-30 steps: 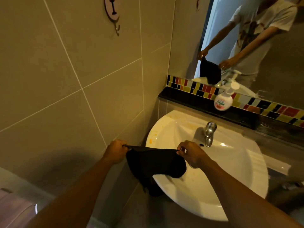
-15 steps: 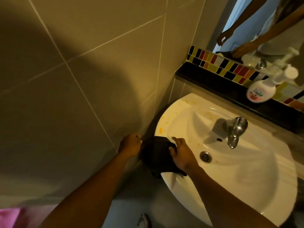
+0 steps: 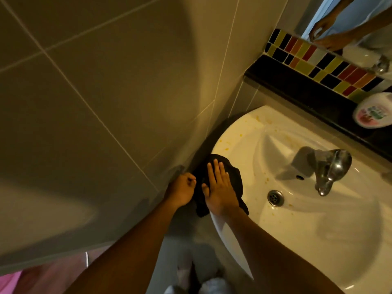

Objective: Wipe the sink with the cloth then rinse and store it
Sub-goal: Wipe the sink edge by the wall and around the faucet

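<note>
A white sink (image 3: 318,230) with yellow-orange spots on its rim and basin fills the right side. A black cloth (image 3: 234,177) lies bunched on the sink's left rim, next to the tiled wall. My right hand (image 3: 219,188) lies flat on top of the cloth, fingers stretched out and pressing it down. My left hand (image 3: 182,188) is curled in a fist at the cloth's left edge and pinches it there. Part of the cloth hangs over the rim's outer side.
A chrome tap (image 3: 331,168) stands at the basin's back, with the drain (image 3: 275,197) in front of it. A soap bottle (image 3: 373,112) sits on the black ledge (image 3: 297,85) under coloured mosaic tiles and a mirror. A beige tiled wall (image 3: 95,102) closes the left side.
The cloth went from held stretched in the air between both hands to lying on the sink's left rim. My right hand opened flat on it. The camera tilted down and left.
</note>
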A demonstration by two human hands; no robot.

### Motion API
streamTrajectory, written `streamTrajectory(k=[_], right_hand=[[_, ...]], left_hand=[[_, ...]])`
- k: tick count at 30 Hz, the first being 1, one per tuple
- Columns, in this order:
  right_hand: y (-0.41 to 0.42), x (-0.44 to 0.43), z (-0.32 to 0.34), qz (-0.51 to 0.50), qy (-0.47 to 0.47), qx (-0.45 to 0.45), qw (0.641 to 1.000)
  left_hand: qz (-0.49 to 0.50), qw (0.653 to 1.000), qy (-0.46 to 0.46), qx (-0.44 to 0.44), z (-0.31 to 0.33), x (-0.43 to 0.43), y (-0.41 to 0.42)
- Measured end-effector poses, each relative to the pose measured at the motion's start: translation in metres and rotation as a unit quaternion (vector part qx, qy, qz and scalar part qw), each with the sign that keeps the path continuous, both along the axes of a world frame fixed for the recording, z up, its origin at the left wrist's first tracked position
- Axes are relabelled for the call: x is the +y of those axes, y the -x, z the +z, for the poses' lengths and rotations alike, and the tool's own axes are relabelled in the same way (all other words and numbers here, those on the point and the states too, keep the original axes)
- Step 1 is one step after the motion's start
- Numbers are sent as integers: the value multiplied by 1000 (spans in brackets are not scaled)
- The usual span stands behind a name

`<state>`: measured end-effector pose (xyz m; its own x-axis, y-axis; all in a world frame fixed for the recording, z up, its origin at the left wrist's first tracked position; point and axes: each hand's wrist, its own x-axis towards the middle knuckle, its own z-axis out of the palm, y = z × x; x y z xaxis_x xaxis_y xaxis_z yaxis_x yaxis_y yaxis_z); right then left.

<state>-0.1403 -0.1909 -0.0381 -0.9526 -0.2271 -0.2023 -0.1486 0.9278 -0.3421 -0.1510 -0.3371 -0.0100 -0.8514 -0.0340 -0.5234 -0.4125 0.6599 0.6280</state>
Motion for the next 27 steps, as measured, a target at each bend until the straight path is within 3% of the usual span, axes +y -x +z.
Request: streamTrajectory(k=[7, 18, 22, 27], right_hand=[[86, 8, -4, -47, -7, 19, 999], [199, 68, -2, -32, -51, 64, 996], [234, 124, 3, -143, -79, 73, 984], [240, 133, -3, -213, -82, 72, 971]], left_hand=[[30, 997, 40, 63, -18, 13, 24], [72, 986, -20, 150, -19, 79, 69], [101, 982, -57, 150, -25, 93, 75], [88, 986, 24, 142, -35, 95, 75]])
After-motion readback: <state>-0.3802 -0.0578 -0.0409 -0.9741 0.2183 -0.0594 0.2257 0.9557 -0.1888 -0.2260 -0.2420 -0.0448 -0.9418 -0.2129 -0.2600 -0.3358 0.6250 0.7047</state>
